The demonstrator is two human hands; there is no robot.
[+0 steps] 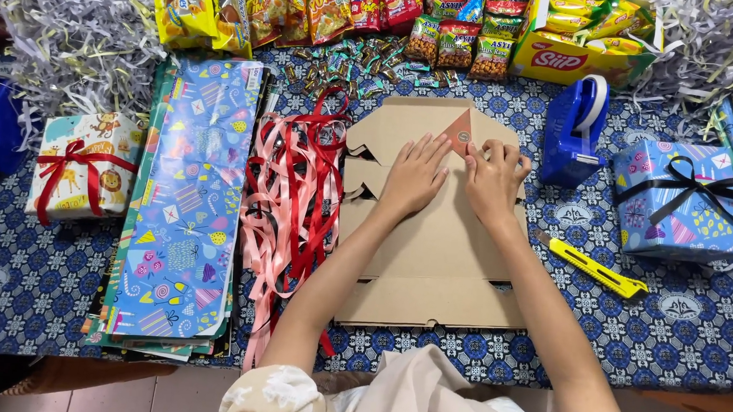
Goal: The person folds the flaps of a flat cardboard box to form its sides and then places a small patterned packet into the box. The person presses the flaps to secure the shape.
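Under both hands [456,179], flat cardboard box [430,268], ribbons [292,194] just left

A flat cardboard box [432,234] was laid at the middle of the bench [28,289], both hands resting on it — left hand [414,177] beside right hand [495,181]. Ribbons [293,194] were spread just left of it, wrapping paper sheets [187,205] further left. A tape dispenser [574,129] and a utility knife [593,266] were placed to its right — snack packets [376,14] behind.

Both hands, left [414,177] and right [493,181], press the flat cardboard box [431,251], seemingly at its sticker [460,134].
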